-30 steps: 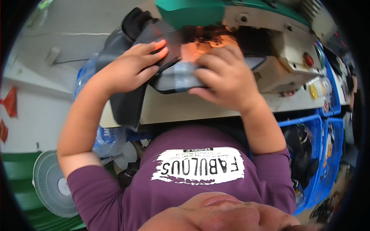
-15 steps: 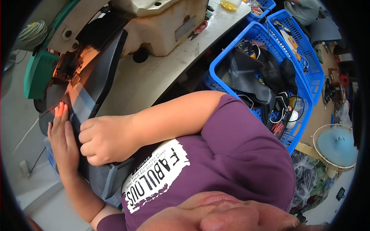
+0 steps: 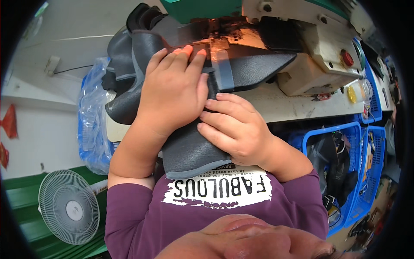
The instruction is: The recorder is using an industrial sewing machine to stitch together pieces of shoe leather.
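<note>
A black, leather-grained sheet piece point(image 3: 189, 149) with grey strips along its edges lies under both hands and hangs over the table's near edge against my shirt. My left hand point(image 3: 174, 88) rests flat on it with fingers apart, their tips in the orange light beside the machine's working head point(image 3: 214, 36). To its right, my right hand point(image 3: 237, 127) lays its extended fingers on the sheet's right side; the thumb is hidden. A grey band point(image 3: 223, 71) crosses the black part just beyond the right fingertips. More black material point(image 3: 148, 47) bunches up left of the machine head.
The white machine body point(image 3: 306, 77) with a red button stands at the right on a pale table point(image 3: 276, 110). Blue baskets point(image 3: 353, 134) with black pieces stand right. Another blue basket point(image 3: 88, 125) in clear plastic is left, a fan point(image 3: 71, 207) lower left.
My view has swung left. My right hand has gone from a fist to extended fingers on the sheet. My left hand now lies flatter over the black piece.
</note>
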Available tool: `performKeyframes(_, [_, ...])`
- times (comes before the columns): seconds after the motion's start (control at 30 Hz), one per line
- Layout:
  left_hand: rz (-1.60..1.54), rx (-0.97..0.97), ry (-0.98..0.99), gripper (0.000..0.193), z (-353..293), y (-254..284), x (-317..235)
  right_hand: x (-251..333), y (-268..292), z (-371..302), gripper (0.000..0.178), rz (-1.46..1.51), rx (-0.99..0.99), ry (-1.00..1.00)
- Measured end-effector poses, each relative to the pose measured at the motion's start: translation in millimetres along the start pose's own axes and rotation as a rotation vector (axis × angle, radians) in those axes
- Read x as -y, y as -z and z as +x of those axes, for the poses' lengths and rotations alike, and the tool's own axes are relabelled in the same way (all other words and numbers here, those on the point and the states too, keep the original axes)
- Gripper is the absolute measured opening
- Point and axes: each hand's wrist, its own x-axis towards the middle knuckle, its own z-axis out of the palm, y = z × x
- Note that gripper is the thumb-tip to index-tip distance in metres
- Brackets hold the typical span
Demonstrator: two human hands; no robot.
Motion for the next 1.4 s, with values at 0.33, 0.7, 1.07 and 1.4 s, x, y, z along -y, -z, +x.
performKeyframes(0.33, [0.059,0.014,-0.023,0.034,19,-5,0,-14,18,-2,0.023,0.051,-0.024,-0.019])
performKeyframes(0.7, [0.109,0.063,0.006,0.034,29,-6,-3,-16,27,-5,0.026,0.074,-0.024,-0.070])
performKeyframes(1.07, [-0.039,0.018,-0.026,0.032,23,-9,3,-13,32,-11,0.019,0.092,-0.073,0.035])
performKeyframes(1.4, [-0.200,0.085,0.045,0.029,34,-6,-2,-35,53,-18,0.018,0.091,-0.094,0.073])
